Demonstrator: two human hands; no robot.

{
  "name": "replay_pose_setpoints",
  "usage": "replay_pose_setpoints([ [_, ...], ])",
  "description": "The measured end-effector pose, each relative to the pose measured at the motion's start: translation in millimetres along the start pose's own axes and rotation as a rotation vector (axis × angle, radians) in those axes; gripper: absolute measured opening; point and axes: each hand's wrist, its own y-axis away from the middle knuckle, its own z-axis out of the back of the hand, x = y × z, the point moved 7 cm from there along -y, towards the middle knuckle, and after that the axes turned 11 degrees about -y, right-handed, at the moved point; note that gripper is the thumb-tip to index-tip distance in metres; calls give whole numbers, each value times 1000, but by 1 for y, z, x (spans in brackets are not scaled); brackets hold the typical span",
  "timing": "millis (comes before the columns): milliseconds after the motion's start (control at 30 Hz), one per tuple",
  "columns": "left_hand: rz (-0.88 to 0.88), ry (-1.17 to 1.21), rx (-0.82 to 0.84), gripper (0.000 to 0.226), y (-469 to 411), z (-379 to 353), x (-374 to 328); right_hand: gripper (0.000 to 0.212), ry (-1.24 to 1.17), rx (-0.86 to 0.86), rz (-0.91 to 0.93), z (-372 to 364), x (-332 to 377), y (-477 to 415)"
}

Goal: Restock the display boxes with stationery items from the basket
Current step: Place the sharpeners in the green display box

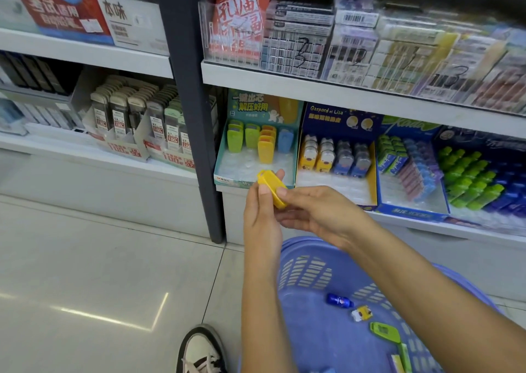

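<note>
Yellow lead case [271, 186] pinched between both hands, just short of the teal display box [242, 166].
Below the grip, the purple basket [301, 270] holds a few loose items. The left hand [260, 210] and right hand [318, 213] hold the case tilted, by thumbs and fingertips only, so a loose pinch could drop it into the basket or onto the floor. Just beyond the grip are the box's free sockets. A careless push there could topple the standing yellow cases [266, 150] behind.

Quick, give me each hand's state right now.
Left hand: gripping the yellow case.
Right hand: pinching the same yellow case.
</note>
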Motion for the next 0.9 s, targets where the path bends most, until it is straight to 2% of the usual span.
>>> replay_pose_setpoints([
  [67, -60, -131, -11, 28, -5, 3, -4, 24, -121, -40, 81, 3, 11, -8],
  [100, -95, -231, -14, 26, -9, 4, -6, 26, -55, -94, 188, 9, 23, -12],
  [133, -133, -347, -7, 29, -12, 4, -7, 29, 124, -169, 323, 15, 39, -14],
  [200, -184, -619, 20, 37, -18, 1, -4, 36, 644, -294, 579, 16, 71, -18],
  [267, -217, -819, 49, 38, -23, -2, 0, 40, 969, -332, 707, 9, 88, -30],
  [467, -271, -893, 36, 38, -24, 0, -1, 29, 1231, -150, 766, -14, 87, -69],
  [633, -267, -901, 44, 39, -23, 0, -1, 29, 1430, -97, 811, -20, 80, -81],
  [800, -274, -891, 47, 39, -23, 1, 0, 29, 1370, -47, 839, -17, 80, -84],
  [900, -275, -889, 51, 40, -24, 0, 2, 28, 1501, -48, 874, -23, 77, -88],
])
